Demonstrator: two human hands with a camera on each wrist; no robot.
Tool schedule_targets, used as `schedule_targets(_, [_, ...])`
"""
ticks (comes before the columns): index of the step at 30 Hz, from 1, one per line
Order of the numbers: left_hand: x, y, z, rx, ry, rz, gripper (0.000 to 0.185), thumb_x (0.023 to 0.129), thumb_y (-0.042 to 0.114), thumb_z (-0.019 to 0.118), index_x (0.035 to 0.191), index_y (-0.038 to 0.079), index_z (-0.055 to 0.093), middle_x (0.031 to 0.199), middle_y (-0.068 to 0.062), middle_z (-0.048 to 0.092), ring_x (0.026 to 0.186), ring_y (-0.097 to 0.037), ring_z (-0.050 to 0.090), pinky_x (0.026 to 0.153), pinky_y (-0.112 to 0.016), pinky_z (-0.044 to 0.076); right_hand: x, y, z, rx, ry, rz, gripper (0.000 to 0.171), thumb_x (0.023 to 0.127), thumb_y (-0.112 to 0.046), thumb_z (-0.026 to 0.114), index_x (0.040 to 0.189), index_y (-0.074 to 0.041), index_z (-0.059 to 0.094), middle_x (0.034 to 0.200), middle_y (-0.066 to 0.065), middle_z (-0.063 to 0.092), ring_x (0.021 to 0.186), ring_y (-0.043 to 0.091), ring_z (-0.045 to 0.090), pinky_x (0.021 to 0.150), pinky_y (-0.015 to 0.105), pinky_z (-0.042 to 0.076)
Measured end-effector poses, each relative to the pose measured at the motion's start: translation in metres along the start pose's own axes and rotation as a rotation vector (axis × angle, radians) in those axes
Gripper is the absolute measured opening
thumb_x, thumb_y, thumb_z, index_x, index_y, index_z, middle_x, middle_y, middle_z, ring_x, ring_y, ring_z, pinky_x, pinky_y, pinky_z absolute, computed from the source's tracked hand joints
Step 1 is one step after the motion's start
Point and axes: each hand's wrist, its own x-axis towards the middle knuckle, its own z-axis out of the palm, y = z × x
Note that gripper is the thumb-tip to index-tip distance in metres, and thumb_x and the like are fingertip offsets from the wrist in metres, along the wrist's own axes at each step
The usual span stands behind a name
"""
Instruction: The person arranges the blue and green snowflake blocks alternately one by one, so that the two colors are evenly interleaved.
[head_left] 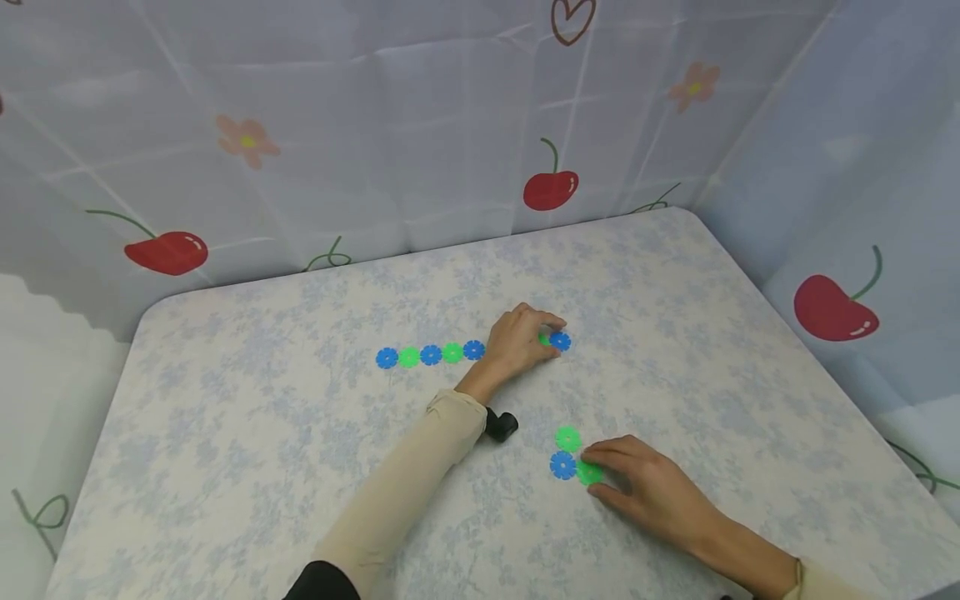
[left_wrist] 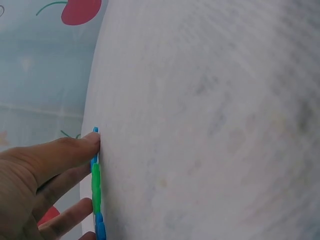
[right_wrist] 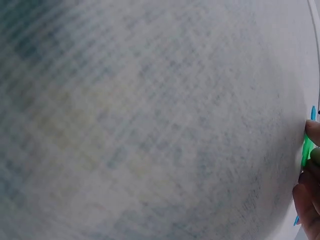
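Observation:
A row of flat blue and green gear-shaped discs [head_left: 431, 355] lies on the table [head_left: 262, 433]. My left hand [head_left: 521, 342] rests over the row's right part, and its fingertips press down by the end green disc [head_left: 545, 339] and blue disc [head_left: 560, 341]. In the left wrist view the fingers [left_wrist: 75, 150] touch the discs' edges [left_wrist: 95, 185]. Nearer me, my right hand [head_left: 645, 487] pinches a green disc [head_left: 590, 473] that sits against a loose blue disc [head_left: 562, 465]. Another green disc [head_left: 567, 438] lies just above them. The right wrist view shows this green disc [right_wrist: 306, 150] between fingertips [right_wrist: 311, 195].
The table wears a pale floral cloth and has rounded far corners. A cherry-print curtain [head_left: 551, 190] hangs close behind it and along the right side. A black wrist camera [head_left: 501, 425] sits under my left forearm.

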Motion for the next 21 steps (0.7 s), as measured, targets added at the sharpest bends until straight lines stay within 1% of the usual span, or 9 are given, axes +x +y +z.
schedule_targets(4, [0.0, 0.0007, 0.0, 0.006, -0.003, -0.006, 0.04, 0.072, 0.031, 0.075, 0.111, 0.026, 0.066, 0.102, 0.007, 0.065, 0.088, -0.01, 0.053, 0.068, -0.025, 0.047, 0.0, 0.0011, 0.0021, 0.011, 0.013, -0.03, 0.035, 0.065, -0.022, 0.08, 0.099, -0.022, 0.068, 0.104, -0.013, 0.059, 0.096, 0.003, 0.056, 0.077, 0.023, 0.05])
schedule_targets(7, [0.0, 0.0006, 0.0002, 0.01, -0.003, -0.006, 0.039, 0.072, 0.03, 0.075, 0.11, 0.026, 0.066, 0.102, 0.008, 0.065, 0.088, -0.01, 0.053, 0.068, -0.024, 0.047, -0.0002, 0.0022, 0.0036, 0.036, 0.025, -0.057, 0.035, 0.065, -0.019, 0.08, 0.097, -0.022, 0.067, 0.104, -0.014, 0.057, 0.095, 0.002, 0.055, 0.076, 0.022, 0.05])
schedule_targets(12, [0.0001, -0.0003, 0.0017, 0.008, 0.0, 0.004, 0.039, 0.072, 0.03, 0.075, 0.109, 0.026, 0.067, 0.102, 0.008, 0.065, 0.089, -0.01, 0.052, 0.066, -0.024, 0.047, -0.0015, 0.0024, 0.0036, 0.083, 0.025, -0.089, 0.035, 0.067, -0.015, 0.079, 0.098, -0.022, 0.065, 0.104, -0.015, 0.055, 0.094, 0.002, 0.055, 0.076, 0.02, 0.05])
schedule_targets(17, [0.0006, 0.0002, 0.002, 0.005, 0.01, 0.005, 0.038, 0.072, 0.03, 0.075, 0.108, 0.026, 0.067, 0.1, 0.007, 0.065, 0.088, -0.01, 0.052, 0.066, -0.024, 0.047, -0.0035, 0.0027, 0.0023, 0.079, 0.028, -0.118, 0.038, 0.067, -0.014, 0.078, 0.102, -0.02, 0.064, 0.108, -0.009, 0.056, 0.097, 0.005, 0.055, 0.077, 0.022, 0.05])
schedule_targets(21, [0.0011, 0.0005, 0.0022, 0.009, 0.015, 0.001, 0.037, 0.072, 0.03, 0.076, 0.108, 0.026, 0.068, 0.099, 0.007, 0.065, 0.087, -0.01, 0.052, 0.064, -0.024, 0.047, -0.0044, 0.0026, 0.0018, 0.068, 0.024, -0.115, 0.038, 0.068, -0.015, 0.077, 0.103, -0.02, 0.064, 0.109, -0.008, 0.057, 0.099, 0.007, 0.055, 0.077, 0.024, 0.05])
